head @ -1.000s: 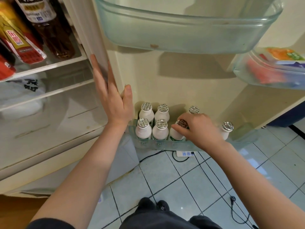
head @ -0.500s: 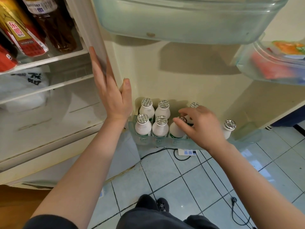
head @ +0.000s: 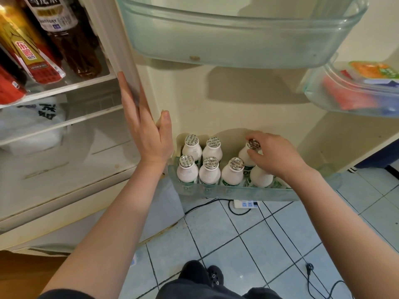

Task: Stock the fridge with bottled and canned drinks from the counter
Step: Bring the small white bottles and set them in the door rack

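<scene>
In the lowest door bin (head: 237, 192), lower centre, white bottles (head: 209, 173) are being lined up.
The fridge's front edge (head: 116, 46) is braced by the left hand (head: 149, 134), laid flat with fingers straight; a back-row bottle (head: 245, 157) is pinched at its cap by the right hand (head: 278, 156). Seating it upright and letting go is judged next.

Bottles (head: 187, 173) in two rows, in lowest door bin (head: 237, 192); power strip (head: 244, 204) on floor (head: 216, 231) beneath
</scene>
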Demonstrator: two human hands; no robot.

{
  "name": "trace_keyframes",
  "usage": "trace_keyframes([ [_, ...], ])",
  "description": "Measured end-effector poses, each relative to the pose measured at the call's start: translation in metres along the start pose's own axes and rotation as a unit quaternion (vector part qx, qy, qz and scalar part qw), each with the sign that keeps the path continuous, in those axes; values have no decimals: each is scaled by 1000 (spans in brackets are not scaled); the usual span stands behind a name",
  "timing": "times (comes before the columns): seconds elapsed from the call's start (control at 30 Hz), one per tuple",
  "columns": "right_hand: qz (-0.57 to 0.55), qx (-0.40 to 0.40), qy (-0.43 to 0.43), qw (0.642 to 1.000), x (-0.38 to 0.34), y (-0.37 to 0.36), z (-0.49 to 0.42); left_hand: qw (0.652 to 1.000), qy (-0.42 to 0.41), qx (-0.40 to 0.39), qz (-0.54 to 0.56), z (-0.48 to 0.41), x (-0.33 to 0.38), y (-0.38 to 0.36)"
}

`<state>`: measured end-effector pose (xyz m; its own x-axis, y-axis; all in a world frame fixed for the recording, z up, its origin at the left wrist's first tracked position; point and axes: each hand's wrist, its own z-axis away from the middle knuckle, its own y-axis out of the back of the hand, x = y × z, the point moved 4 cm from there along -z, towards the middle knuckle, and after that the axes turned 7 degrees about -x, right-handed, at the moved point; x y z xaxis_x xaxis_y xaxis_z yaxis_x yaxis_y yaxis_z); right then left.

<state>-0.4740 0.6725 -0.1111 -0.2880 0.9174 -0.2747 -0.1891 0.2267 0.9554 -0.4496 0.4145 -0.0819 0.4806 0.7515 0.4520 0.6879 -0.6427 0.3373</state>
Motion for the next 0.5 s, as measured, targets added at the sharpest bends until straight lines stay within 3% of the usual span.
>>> trace_keyframes([
  [0.23, -17, 30, 29, 999, -13, -3, -9, 1000, -4, -2, 4, -1, -4, -1],
  [0.5, -77, -22, 43, 996, -27, -2, -18, 1000, -8, 4, -18, -1, -4, 0],
])
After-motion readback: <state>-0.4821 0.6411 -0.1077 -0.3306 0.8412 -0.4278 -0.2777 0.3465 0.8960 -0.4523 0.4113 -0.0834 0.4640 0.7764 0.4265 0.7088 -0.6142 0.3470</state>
